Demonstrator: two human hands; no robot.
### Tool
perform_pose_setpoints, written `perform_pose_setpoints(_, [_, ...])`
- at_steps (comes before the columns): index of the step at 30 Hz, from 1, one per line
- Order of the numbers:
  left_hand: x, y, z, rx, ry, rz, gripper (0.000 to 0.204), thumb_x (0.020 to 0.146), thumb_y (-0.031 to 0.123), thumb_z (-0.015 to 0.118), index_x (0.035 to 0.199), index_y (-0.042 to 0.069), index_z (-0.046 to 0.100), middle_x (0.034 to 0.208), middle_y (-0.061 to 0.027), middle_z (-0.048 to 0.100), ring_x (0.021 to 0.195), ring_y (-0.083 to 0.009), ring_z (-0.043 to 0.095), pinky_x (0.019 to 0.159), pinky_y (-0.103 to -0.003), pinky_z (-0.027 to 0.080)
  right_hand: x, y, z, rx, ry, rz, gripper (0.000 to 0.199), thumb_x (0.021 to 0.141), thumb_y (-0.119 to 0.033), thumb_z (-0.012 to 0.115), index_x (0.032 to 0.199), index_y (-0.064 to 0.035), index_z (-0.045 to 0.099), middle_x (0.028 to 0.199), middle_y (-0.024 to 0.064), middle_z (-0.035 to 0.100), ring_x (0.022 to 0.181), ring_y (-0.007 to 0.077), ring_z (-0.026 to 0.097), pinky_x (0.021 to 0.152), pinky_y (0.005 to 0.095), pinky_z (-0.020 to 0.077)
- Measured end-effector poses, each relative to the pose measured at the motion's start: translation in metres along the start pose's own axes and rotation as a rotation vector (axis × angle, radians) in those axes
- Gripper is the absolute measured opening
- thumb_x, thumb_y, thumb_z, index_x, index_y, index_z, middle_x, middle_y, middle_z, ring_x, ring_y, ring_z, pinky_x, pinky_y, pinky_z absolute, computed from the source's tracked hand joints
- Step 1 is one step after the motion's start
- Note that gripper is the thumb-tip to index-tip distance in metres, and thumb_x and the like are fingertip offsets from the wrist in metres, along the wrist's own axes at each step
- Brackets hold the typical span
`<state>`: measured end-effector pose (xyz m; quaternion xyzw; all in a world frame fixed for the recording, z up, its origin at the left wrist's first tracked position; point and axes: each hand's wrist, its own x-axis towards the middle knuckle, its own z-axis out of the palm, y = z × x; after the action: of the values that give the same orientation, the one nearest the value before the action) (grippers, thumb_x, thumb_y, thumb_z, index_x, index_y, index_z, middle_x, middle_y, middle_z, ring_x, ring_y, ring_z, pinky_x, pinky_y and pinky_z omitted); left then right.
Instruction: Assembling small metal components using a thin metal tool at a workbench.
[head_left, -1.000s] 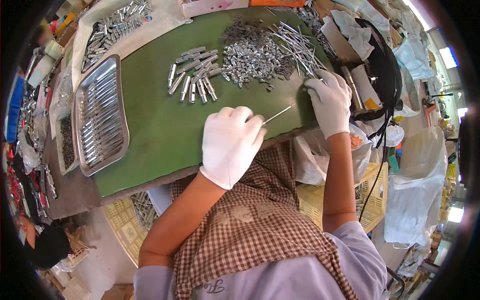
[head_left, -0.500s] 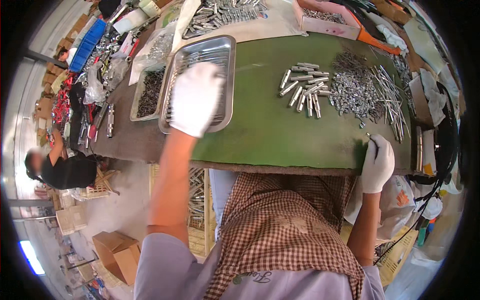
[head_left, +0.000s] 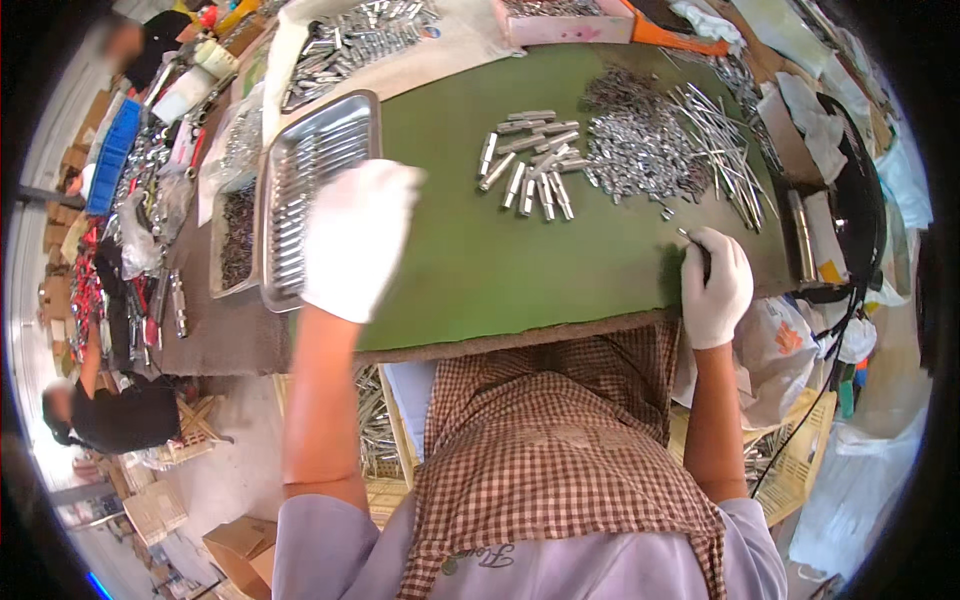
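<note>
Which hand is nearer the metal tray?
Left. The left hand appears over the right side of the metal tray; the right hand is well away to the right, near the front edge of the green tabletop.

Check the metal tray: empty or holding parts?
Not empty: slim metal pieces lie in a row inside the tray. The left hand hides some of it, so cannot tell if full.

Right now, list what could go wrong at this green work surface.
The left hand, over the metal tray, might knock the lined-up metal pieces askew. The small metal piece at the tips of the right hand could slip and get lost. The heap of small silver parts lies right beside the thin rods, so they might mix.
</note>
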<state>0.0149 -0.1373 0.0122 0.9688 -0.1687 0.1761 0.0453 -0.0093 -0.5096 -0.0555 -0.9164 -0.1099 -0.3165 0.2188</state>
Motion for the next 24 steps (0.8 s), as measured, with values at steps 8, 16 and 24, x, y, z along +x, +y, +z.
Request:
perform_pose_setpoints(8, [0.064,0.092,0.052,-0.037,-0.016,-0.034,0.021,0.089,0.022,0.065,0.107,0.011,0.063,0.088,-0.0123,0.065,0.086,-0.0304,0.066,0.076,-0.044,0.053,0.004,-0.001,0.002,0.001,0.020,-0.045,0.017,0.081,-0.007,0.072,0.098,-0.0119,0.069,0.086,0.0101,0.067,0.081,0.0318,0.065,0.073,0.0415,0.0520])
perform_pose_setpoints(16, [0.041,0.127,0.034,-0.379,-0.007,0.126,0.017,0.087,0.012,0.063,0.104,0.011,0.067,0.087,-0.0102,0.065,0.085,-0.0323,0.064,0.077,-0.046,0.051,0.004,0.002,-0.007,0.064,-0.063,-0.051,0.020,0.080,-0.004,0.068,0.097,-0.0135,0.071,0.090,0.0073,0.068,0.085,0.0316,0.064,0.077,0.0418,0.0513])
perform_pose_setpoints(24, [-0.002,0.163,0.053,-0.410,0.027,0.134,0.022,0.080,0.016,0.076,0.101,0.014,0.071,0.084,-0.0033,0.059,0.078,-0.0270,0.059,0.070,-0.041,0.047,0.008,-0.003,-0.019,0.102,-0.275,-0.171,0.015,0.079,-0.008,0.072,0.093,-0.0146,0.070,0.093,0.0026,0.068,0.094,0.0284,0.063,0.089,0.0430,0.0469])
